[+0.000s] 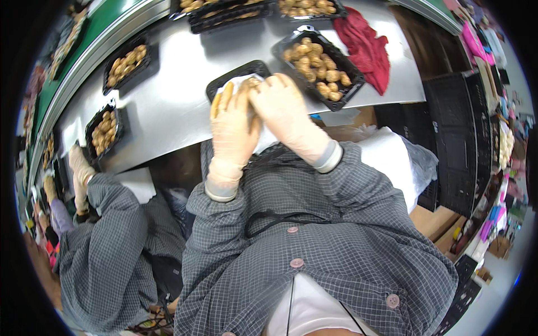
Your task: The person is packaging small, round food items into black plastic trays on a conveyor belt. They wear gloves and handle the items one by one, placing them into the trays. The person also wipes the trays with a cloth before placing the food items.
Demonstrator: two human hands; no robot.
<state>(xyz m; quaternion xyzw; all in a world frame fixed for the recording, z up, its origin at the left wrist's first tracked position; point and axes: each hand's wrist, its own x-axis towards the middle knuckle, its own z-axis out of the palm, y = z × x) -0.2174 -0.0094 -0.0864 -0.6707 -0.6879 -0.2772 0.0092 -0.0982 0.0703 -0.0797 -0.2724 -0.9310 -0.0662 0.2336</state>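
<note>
Both my hands, in pale thin gloves with stained fingertips, meet over a black plastic tray (257, 67) lined with white paper or film (239, 80) at the table's near edge. My left hand (233, 122) lies with its fingers stretched over the liner. Against its fingertips, my right hand (281, 105) has bent fingers around a small brownish item (253, 82), blurred and mostly covered. Part of another dark tray edge shows below my wrists. Just right of my hands stands a black tray of small round brown mushrooms or potatoes (313, 63); I cannot tell which.
More filled black trays (127, 65) (104, 131) stand on the steel table (176, 96). A red cloth (367, 50) lies at the right. Black crates (456, 138) are stacked beyond the table's end. A co-worker's gloved hand (80, 166) is at the left, near a tray. A green conveyor (101, 19) runs behind.
</note>
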